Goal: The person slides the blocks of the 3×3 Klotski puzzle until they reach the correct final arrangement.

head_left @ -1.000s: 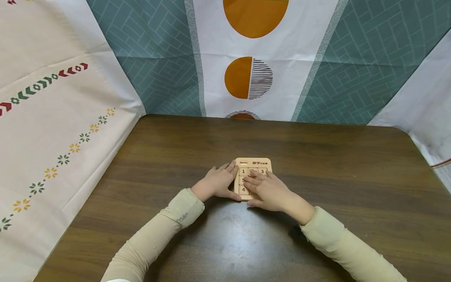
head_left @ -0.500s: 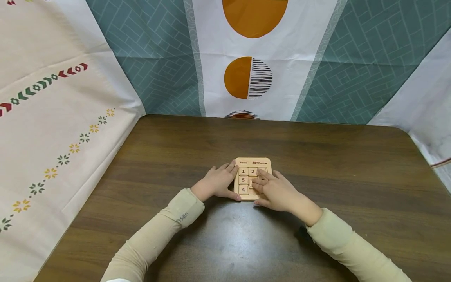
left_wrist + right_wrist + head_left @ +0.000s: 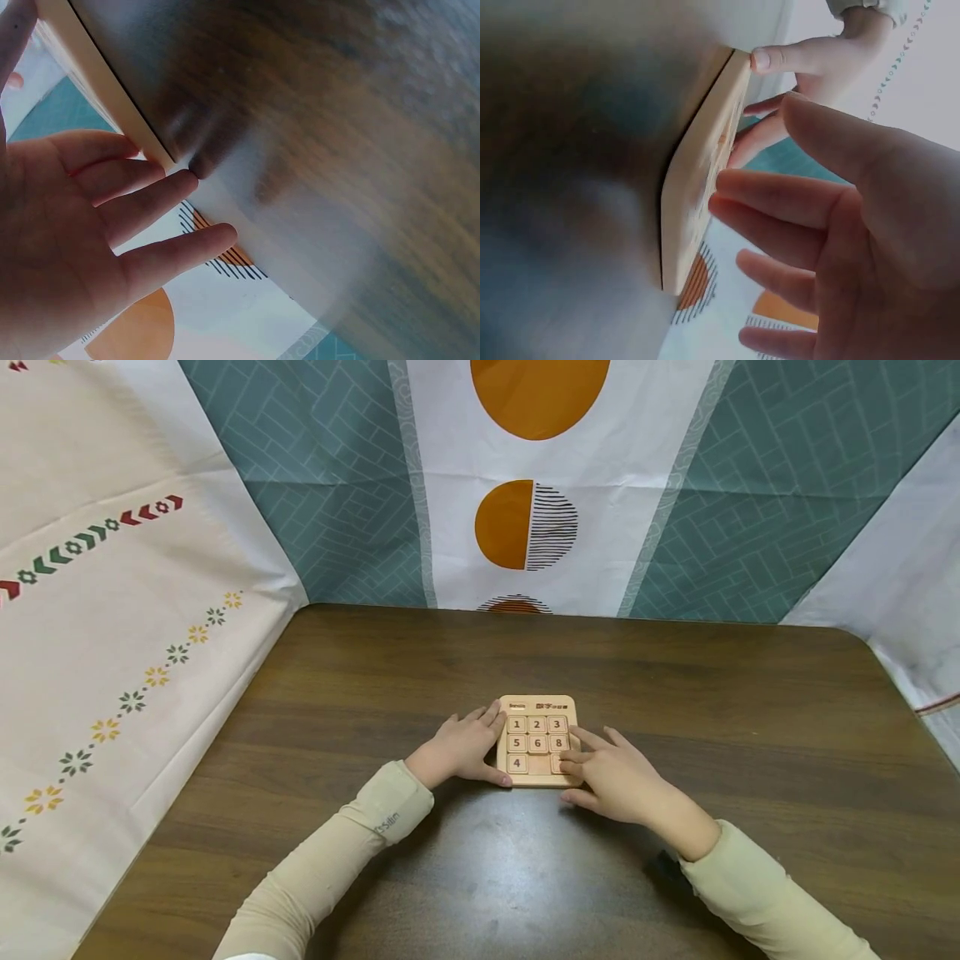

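Observation:
A light wooden number slide puzzle [image 3: 536,782] lies flat on the table, with printed writing along its top rim. Its top row reads 1, 2, 3 and the middle row 5, 6, 8. At bottom left is the 4 tile [image 3: 517,763]; the bottom middle slot [image 3: 537,765] is bare. My left hand [image 3: 467,747] rests along the puzzle's left edge, fingers extended, thumb at the lower left corner. Over the right edge, my right hand [image 3: 622,781] reaches with nearly straight fingertips at the bottom right tile [image 3: 555,764], whose digit they hide. Contact there is unclear.
The dark wood-grain table [image 3: 375,668] has a light glare in front of the puzzle. A patterned teal and white cloth [image 3: 337,527] hangs behind its far edge. An embroidered cream cloth [image 3: 150,610] hangs at the left.
My right hand has moved rightward across the puzzle, uncovering the 6 and 8 tiles and the bare bottom middle slot. My left hand stays at the left edge.

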`<action>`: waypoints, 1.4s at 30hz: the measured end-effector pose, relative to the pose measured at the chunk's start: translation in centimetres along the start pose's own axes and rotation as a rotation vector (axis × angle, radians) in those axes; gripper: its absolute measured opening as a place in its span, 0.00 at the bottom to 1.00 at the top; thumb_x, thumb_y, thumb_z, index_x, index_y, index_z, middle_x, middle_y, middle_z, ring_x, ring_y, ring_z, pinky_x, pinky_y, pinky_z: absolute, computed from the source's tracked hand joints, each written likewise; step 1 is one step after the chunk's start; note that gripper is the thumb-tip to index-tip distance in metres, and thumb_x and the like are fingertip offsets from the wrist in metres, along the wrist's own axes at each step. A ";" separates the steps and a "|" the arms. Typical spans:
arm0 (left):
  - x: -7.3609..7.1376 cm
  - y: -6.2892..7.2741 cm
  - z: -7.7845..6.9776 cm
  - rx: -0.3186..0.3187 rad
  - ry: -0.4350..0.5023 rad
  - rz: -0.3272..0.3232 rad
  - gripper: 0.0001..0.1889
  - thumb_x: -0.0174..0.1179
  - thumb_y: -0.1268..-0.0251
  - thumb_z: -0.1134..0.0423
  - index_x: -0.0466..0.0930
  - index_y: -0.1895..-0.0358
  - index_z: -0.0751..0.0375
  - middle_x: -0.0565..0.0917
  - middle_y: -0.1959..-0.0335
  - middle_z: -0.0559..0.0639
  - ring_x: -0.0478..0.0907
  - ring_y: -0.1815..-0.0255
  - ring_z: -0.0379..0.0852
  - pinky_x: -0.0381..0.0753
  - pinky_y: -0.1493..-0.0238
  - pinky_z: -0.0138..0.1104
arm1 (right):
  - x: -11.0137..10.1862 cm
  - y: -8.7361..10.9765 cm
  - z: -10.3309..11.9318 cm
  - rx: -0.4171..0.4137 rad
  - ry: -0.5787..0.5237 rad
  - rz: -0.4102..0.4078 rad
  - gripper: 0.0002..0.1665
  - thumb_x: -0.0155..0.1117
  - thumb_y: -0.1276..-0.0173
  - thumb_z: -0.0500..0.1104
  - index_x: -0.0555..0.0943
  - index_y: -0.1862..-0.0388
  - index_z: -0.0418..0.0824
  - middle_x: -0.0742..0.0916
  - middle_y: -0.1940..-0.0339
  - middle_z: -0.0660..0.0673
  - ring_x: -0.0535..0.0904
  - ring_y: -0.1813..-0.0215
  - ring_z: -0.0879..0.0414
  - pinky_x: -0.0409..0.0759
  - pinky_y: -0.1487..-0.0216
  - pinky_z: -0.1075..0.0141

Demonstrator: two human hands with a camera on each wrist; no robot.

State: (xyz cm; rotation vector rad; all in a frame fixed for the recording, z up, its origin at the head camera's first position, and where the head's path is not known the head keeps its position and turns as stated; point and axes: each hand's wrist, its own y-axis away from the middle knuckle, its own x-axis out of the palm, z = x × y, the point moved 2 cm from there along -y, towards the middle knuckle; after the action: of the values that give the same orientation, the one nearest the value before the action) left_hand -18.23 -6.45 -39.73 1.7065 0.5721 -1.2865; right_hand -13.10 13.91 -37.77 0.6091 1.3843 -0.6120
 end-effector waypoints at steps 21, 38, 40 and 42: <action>0.1 0.0 -0.1 0.000 -0.001 -0.009 0.57 0.57 0.57 0.29 0.47 0.29 0.63 0.46 0.28 0.57 0.51 0.30 0.53 0.59 0.41 0.55 | 0.9 -0.6 1.8 -0.022 -0.033 0.015 0.31 0.59 0.40 0.58 0.78 0.45 0.39 0.77 0.41 0.44 0.63 0.34 0.43 0.62 0.44 0.41; -0.1 0.2 -0.1 -0.003 0.012 0.001 0.56 0.57 0.56 0.30 0.46 0.29 0.63 0.45 0.28 0.56 0.50 0.30 0.53 0.58 0.40 0.55 | 1.1 0.4 -0.9 0.108 -0.025 0.003 0.36 0.62 0.42 0.59 0.75 0.42 0.36 0.75 0.39 0.42 0.61 0.34 0.41 0.61 0.45 0.39; -0.1 0.3 -0.1 -0.003 0.013 0.001 0.56 0.57 0.55 0.30 0.46 0.29 0.63 0.45 0.28 0.56 0.50 0.30 0.53 0.58 0.40 0.55 | 1.1 0.5 -0.9 0.107 -0.020 -0.005 0.36 0.62 0.42 0.59 0.75 0.42 0.36 0.76 0.40 0.42 0.61 0.34 0.41 0.61 0.45 0.39; -0.1 0.2 -0.1 -0.002 0.013 0.001 0.56 0.57 0.55 0.30 0.46 0.29 0.63 0.45 0.28 0.56 0.50 0.30 0.53 0.58 0.40 0.55 | 1.1 0.5 -0.8 0.102 -0.014 -0.012 0.35 0.62 0.42 0.59 0.76 0.43 0.37 0.76 0.40 0.42 0.61 0.34 0.41 0.62 0.45 0.39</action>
State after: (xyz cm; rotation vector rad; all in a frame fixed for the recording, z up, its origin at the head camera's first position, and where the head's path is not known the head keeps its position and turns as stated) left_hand -18.05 -6.50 -39.53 1.7145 0.5798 -1.2753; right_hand -13.15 14.81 -38.96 0.6770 1.3506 -0.6986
